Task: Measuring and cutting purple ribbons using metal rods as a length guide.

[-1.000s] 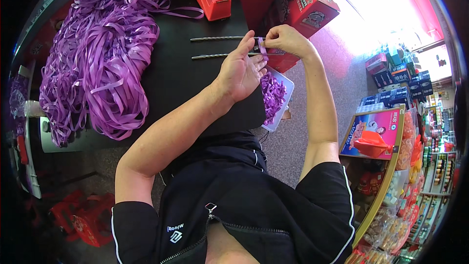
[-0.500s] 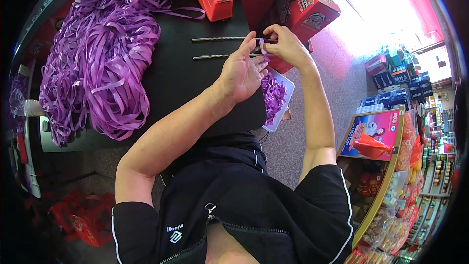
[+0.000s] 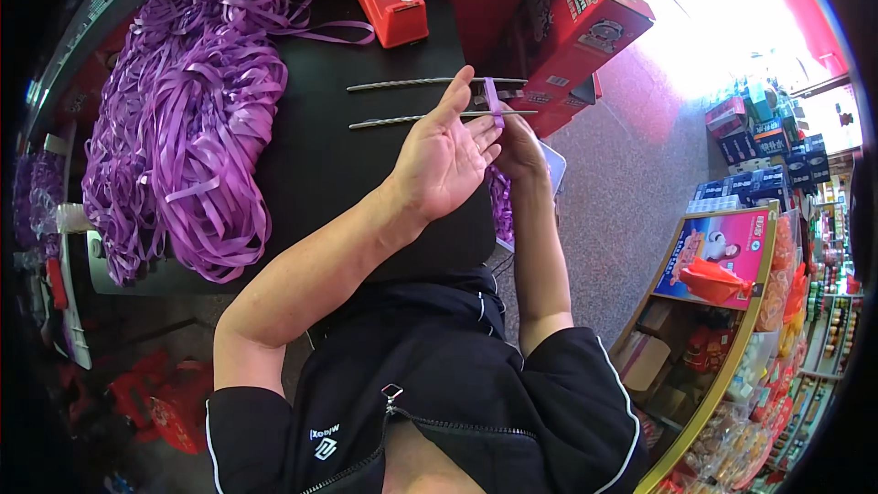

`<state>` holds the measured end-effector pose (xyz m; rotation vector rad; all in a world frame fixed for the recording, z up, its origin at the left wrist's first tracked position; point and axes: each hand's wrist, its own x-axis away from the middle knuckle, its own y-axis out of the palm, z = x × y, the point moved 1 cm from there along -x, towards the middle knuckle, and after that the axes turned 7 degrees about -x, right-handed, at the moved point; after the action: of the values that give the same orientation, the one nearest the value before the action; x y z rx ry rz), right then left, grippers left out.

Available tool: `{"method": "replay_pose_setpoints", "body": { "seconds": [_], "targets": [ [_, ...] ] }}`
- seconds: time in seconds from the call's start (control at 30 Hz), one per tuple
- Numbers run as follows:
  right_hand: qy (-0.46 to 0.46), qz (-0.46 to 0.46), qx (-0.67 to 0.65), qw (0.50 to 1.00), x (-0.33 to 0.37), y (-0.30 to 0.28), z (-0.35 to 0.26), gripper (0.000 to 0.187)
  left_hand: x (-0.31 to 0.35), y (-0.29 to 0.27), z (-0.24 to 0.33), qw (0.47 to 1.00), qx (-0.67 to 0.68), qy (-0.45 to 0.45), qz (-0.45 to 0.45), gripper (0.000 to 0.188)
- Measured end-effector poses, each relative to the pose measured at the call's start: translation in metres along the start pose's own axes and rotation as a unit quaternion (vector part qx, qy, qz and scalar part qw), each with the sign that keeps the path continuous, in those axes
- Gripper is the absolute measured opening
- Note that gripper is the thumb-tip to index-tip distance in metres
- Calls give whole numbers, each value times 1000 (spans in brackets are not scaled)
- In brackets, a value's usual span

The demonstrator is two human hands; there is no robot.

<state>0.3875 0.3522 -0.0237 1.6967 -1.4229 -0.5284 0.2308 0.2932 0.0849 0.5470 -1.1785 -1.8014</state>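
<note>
Two thin twisted metal rods (image 3: 393, 120) lie parallel over the table's right end. A narrow purple ribbon loop (image 3: 492, 99) goes round both. My left hand (image 3: 443, 162) is just left of the loop, palm showing, thumb stretched up across the rods. Its other fingers reach out, tips touching or close to the lower end of the loop. My right hand (image 3: 521, 146) is below the rods at the loop's lower end; its fingers are mostly hidden there. Beneath my hands, a white tub (image 3: 555, 165) with cut purple ribbon pieces (image 3: 501, 206) is partly covered.
A large heap of purple ribbon (image 3: 201, 128) covers the left of the black table (image 3: 352, 197). A red tape dispenser (image 3: 389, 0) stands at the back. Red boxes (image 3: 585, 27) are beyond the rods; a display case (image 3: 704, 311) is at right.
My right hand has moved from above the upper rod, beside the ribbon, down below the lower rod. My left hand stays nearly in place. The view has shifted slightly.
</note>
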Motion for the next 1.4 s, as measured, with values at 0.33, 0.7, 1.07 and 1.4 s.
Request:
{"method": "replay_pose_setpoints", "body": {
  "seconds": [0.33,0.7,1.07,1.4],
  "targets": [
    [92,-148,-213,961,-30,-4,19,27,-1,0,0,1000,-12,7,-13,56],
    [76,-178,-26,981,-39,-8,4,20,-1,-1,2,999,-17,-5,-51,62],
    [145,-211,100,961,-36,6,-46,17,-1,-1,1,1000,-11,-4,-18,56],
    [117,-155,227,954,-23,13,-76,23,-1,1,1,1000,-8,-8,-4,56]
  ]
}}
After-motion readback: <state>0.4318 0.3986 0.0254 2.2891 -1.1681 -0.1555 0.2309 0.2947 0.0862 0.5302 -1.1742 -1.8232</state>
